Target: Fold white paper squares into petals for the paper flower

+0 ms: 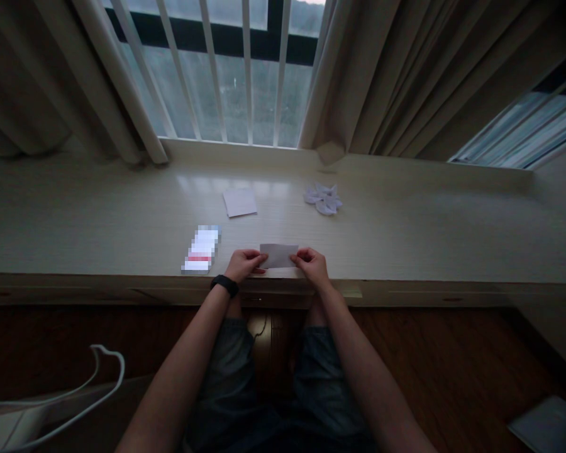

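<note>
A small pale sheet of paper is held at the front edge of the windowsill counter, with a fold or crease along its lower part. At its left end, my left hand pinches it between thumb and fingers; a black band sits on that wrist. My right hand pinches the opposite end in the same way. Beyond my hands lie a flat stack of square paper and, farther right, a white folded paper flower.
A phone with a lit, blurred screen lies left of my left hand. The long pale counter runs under a barred window with curtains. A white cable loops at lower left above the wooden floor.
</note>
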Tool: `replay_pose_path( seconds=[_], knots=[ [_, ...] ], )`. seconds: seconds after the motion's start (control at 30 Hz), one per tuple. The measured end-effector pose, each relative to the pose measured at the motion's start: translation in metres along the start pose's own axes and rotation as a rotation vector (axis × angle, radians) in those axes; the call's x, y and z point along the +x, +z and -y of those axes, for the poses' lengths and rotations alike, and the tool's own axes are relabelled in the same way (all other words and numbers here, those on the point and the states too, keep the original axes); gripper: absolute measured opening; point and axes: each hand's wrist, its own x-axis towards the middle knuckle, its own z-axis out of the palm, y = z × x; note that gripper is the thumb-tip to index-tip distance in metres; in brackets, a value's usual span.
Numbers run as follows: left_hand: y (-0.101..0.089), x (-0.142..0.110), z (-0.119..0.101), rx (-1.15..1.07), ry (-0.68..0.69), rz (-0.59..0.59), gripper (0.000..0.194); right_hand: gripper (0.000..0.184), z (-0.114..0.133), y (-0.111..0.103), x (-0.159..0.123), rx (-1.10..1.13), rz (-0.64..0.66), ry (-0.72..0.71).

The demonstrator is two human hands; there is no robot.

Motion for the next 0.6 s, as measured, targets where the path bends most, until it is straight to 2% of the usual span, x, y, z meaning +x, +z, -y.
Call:
replay_pose_path(
  seconds=[0.1, 0.2, 0.4, 0.53, 0.6],
  knots=[
    [0.0014, -0.0003, -0.0007, -0.022, -0.008, -0.039, 0.045, 0.044, 0.0005, -0.0015, -0.0002, 0.103, -0.021, 0.000],
    [0.0022, 0.0002, 0.0000, -0.042, -0.010, -0.059, 0.044, 0.039, -0.0001, -0.0041, -0.0006, 0.149, 0.012, -0.008],
    [0.0024, 0.0030, 0.0028, -0.093, -0.007, -0.095, 0.045, 0.031, -0.0021, -0.0080, -0.0008, 0.143, 0.088, 0.039],
    [0.0022, 0.0034, 0.0028, -0.147, -0.011, -0.102, 0.046, 0.020, 0.0019, -0.0096, -0.0014, 0.076, 0.115, 0.023],
    [0.0017, 0.0034, 0.0030, -0.168, -0.024, -0.110, 0.048, 0.022, 0.0031, -0.0088, -0.0006, 0.077, 0.164, 0.032]
  ],
)
